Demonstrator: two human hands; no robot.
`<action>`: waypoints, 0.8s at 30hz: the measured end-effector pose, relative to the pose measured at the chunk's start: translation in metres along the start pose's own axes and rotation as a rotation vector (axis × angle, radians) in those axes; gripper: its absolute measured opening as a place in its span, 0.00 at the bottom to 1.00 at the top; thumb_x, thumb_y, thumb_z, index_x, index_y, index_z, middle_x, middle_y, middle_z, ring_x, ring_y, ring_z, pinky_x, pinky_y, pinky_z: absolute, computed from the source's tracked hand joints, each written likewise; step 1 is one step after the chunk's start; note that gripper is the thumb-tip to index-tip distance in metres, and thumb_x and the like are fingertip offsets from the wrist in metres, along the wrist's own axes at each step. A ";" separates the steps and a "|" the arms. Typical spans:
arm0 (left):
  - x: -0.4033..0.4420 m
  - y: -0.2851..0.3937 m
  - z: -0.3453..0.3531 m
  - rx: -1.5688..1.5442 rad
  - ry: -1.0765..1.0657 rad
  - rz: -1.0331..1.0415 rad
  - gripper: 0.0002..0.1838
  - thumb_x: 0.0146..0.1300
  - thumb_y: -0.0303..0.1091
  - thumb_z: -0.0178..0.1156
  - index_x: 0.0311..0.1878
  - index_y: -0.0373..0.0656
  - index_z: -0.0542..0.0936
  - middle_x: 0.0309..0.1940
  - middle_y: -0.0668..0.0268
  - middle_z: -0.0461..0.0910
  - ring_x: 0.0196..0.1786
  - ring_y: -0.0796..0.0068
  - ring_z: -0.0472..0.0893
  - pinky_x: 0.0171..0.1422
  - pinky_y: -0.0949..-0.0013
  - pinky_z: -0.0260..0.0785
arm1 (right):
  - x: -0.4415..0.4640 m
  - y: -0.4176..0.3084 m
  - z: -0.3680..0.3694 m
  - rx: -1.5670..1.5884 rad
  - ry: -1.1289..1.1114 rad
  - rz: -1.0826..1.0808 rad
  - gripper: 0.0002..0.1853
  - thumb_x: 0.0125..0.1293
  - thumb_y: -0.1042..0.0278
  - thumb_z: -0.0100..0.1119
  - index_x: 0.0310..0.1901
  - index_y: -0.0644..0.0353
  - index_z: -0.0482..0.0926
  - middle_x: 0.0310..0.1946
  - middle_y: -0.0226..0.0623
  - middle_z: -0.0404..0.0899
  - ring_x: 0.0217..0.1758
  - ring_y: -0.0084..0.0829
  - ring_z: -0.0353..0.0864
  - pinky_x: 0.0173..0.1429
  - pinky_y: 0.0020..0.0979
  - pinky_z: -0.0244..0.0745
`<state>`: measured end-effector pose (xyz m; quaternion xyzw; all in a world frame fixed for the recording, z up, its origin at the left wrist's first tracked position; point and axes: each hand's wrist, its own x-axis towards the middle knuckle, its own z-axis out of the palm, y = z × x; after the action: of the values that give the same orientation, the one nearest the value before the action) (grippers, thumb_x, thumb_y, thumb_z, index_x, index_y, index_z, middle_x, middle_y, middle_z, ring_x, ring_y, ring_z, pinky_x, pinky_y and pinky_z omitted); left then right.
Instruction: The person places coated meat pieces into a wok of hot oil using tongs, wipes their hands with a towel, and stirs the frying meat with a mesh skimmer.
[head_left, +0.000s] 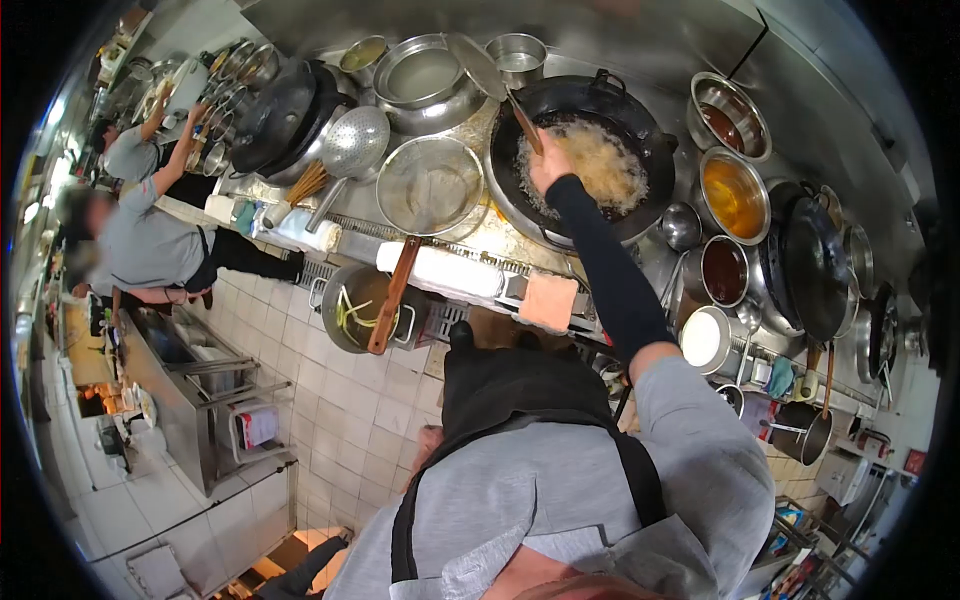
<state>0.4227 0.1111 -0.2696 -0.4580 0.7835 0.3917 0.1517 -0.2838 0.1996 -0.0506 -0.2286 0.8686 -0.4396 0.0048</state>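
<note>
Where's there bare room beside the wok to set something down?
A narrow stovetop strip between the wire strainer and the wok looks bare. Right of the wok, steel bowls and a ladle crowd together; behind the strainer, steel pots.

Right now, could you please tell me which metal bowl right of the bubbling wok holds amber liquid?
The middle bowl, between the upper bowl and lower container, which both hold darker liquid.

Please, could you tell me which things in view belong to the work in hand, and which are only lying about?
Apparently in use:
- right hand
- wooden-handled utensil
- black wok
- bubbling liquid

Probably lying about, unheld:
- mesh strainer
- perforated ladle
- orange cloth
</note>
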 end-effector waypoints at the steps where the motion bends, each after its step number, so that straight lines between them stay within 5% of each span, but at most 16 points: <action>1: 0.001 0.011 -0.002 -0.033 0.045 -0.051 0.16 0.63 0.37 0.57 0.35 0.30 0.82 0.29 0.48 0.85 0.32 0.58 0.85 0.36 0.56 0.76 | -0.017 -0.004 -0.011 0.037 0.046 -0.016 0.30 0.67 0.70 0.55 0.72 0.56 0.68 0.46 0.59 0.82 0.50 0.58 0.82 0.55 0.48 0.76; 3: -0.002 0.060 -0.012 -0.103 0.142 -0.263 0.18 0.60 0.38 0.57 0.35 0.27 0.84 0.33 0.42 0.86 0.39 0.51 0.87 0.44 0.53 0.78 | -0.085 -0.029 -0.046 0.109 0.140 -0.039 0.29 0.67 0.70 0.54 0.71 0.54 0.67 0.42 0.58 0.82 0.48 0.56 0.83 0.52 0.49 0.76; 5: 0.016 0.056 -0.010 -0.171 0.124 -0.224 0.18 0.62 0.37 0.55 0.33 0.27 0.83 0.32 0.39 0.85 0.40 0.43 0.87 0.46 0.50 0.77 | -0.136 -0.017 -0.064 0.078 0.096 0.105 0.26 0.67 0.70 0.56 0.67 0.56 0.70 0.40 0.55 0.82 0.43 0.57 0.84 0.48 0.49 0.77; 7: 0.040 0.052 -0.006 0.021 0.195 -0.173 0.18 0.63 0.36 0.55 0.35 0.26 0.82 0.34 0.37 0.84 0.42 0.39 0.86 0.48 0.48 0.77 | -0.183 0.014 -0.071 0.147 0.220 -0.070 0.21 0.71 0.67 0.58 0.64 0.58 0.71 0.34 0.46 0.82 0.32 0.47 0.83 0.39 0.43 0.77; 9: 0.067 0.072 -0.012 0.087 0.256 -0.086 0.16 0.65 0.35 0.54 0.37 0.26 0.80 0.36 0.34 0.83 0.44 0.34 0.84 0.49 0.45 0.75 | -0.227 0.010 -0.105 0.513 -0.070 0.414 0.16 0.75 0.64 0.58 0.59 0.59 0.73 0.28 0.33 0.77 0.25 0.27 0.76 0.28 0.31 0.71; 11: 0.081 0.132 -0.038 0.037 0.267 0.044 0.13 0.65 0.31 0.54 0.40 0.28 0.78 0.38 0.35 0.82 0.46 0.33 0.82 0.52 0.44 0.73 | -0.257 -0.016 -0.136 0.723 -0.125 0.581 0.11 0.78 0.62 0.56 0.53 0.58 0.75 0.25 0.23 0.69 0.23 0.13 0.66 0.24 0.21 0.61; 17: 0.129 0.306 -0.094 0.086 0.429 0.743 0.12 0.60 0.23 0.57 0.47 0.32 0.73 0.48 0.45 0.73 0.55 0.41 0.72 0.62 0.47 0.66 | -0.297 -0.037 -0.149 0.728 -0.199 0.688 0.08 0.77 0.65 0.57 0.50 0.58 0.75 0.24 0.23 0.69 0.19 0.13 0.62 0.21 0.20 0.57; 24: 0.155 0.355 -0.084 0.378 0.280 0.727 0.32 0.59 0.27 0.62 0.67 0.30 0.69 0.72 0.42 0.60 0.74 0.41 0.62 0.80 0.52 0.56 | -0.304 -0.069 -0.164 0.841 -0.232 0.766 0.09 0.76 0.67 0.58 0.54 0.57 0.76 0.25 0.23 0.70 0.19 0.13 0.62 0.21 0.21 0.57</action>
<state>0.0527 0.0520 -0.1388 -0.1654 0.9648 0.2034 -0.0229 -0.0187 0.4112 0.0447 0.0768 0.6338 -0.6860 0.3490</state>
